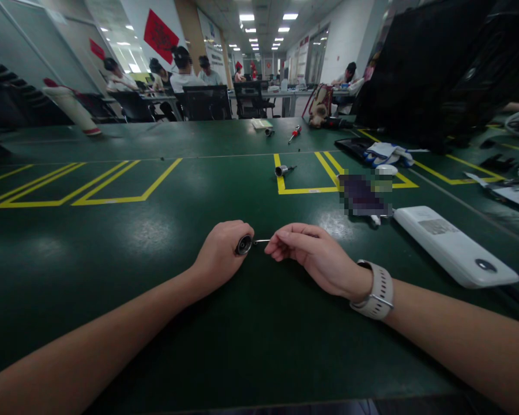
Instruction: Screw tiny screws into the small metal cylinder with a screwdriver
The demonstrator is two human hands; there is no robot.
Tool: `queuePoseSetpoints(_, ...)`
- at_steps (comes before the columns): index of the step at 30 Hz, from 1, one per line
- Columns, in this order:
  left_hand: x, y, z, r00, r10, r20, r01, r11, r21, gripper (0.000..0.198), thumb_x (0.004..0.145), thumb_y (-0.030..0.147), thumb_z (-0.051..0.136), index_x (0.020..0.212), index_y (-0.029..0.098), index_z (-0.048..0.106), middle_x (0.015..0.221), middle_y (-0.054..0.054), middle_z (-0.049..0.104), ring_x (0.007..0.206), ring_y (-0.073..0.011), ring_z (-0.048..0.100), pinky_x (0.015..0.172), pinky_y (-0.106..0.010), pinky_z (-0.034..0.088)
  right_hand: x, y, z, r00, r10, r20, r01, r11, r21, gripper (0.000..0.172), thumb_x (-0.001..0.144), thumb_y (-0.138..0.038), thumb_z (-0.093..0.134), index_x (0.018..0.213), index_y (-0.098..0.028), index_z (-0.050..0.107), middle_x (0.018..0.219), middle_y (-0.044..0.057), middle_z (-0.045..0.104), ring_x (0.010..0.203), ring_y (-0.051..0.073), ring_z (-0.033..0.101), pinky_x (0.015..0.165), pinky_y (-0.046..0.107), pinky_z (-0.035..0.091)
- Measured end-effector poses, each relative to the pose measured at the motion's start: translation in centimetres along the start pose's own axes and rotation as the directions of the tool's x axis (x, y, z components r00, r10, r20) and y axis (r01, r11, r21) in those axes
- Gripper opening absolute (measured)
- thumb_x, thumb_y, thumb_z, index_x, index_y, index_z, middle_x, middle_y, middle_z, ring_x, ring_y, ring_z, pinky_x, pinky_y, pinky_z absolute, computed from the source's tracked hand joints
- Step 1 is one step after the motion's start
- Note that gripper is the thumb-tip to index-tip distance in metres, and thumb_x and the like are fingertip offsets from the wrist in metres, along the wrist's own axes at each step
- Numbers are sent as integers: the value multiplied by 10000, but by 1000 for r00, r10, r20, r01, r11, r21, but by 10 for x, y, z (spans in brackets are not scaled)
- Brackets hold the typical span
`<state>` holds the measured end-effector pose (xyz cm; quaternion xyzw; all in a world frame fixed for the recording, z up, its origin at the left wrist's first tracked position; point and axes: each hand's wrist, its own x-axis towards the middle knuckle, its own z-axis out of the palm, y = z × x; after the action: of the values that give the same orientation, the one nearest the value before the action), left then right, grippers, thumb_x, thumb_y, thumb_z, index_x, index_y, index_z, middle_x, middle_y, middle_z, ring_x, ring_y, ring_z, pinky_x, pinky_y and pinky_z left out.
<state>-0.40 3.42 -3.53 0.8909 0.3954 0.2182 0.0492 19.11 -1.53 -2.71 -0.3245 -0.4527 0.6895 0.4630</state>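
My left hand [220, 253] is closed around a dark, round metal part [244, 245] with a hollow end that faces me. From the right, my right hand [309, 251] pinches a thin metal rod [262, 241], whose tip is at the edge of that part. Whether the tip touches the part I cannot tell, and my fingers hide the rod's other end. Farther off, a similar metal part [281, 170] with a thin stem lies inside a yellow-taped outline [307, 191] on the green table [164, 323].
To the right lie a white power bank [452, 245], a blurred-out dark device [363, 195] and white-and-blue gloves [388, 154]. A red screwdriver [294, 134] and a small metal piece [269, 132] are near the back edge. A white bottle-like object [72, 108] leans at left. Several people sit beyond.
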Motion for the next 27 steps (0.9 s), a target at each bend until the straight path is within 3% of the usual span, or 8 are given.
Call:
queuePoseSetpoints(11, -1, -3, 2, 998, -63, -20, 63, 997, 32, 112, 712, 71, 464, 687, 171, 506, 677, -14, 549, 645, -166, 505, 610, -293, 371, 0, -2, -1, 999, -28, -25, 27, 999, -34, 162, 829, -213, 544, 748, -145, 667, 769, 42, 666, 715, 130, 591, 711, 299, 441)
queuePoseSetpoints(18, 0, -4, 0, 997, -79, -24, 80, 996, 36, 108, 700, 77, 459, 682, 174, 502, 669, -13, 540, 636, -164, 496, 594, -289, 370, 1, -1, -2, 990, -93, -103, 81, 991, -110, 189, 827, -224, 528, 691, -155, 639, 695, 21, 637, 661, 120, 567, 650, 275, 427)
queuePoseSetpoints(27, 0, -2, -1, 991, -133, -26, 133, 991, 4, 92, 730, 87, 474, 713, 169, 511, 697, -17, 562, 659, -165, 518, 597, -286, 390, 2, 1, -3, 986, -66, -154, 31, 976, -215, 177, 821, -230, 524, 691, -158, 620, 671, 8, 615, 639, 116, 550, 633, 271, 413)
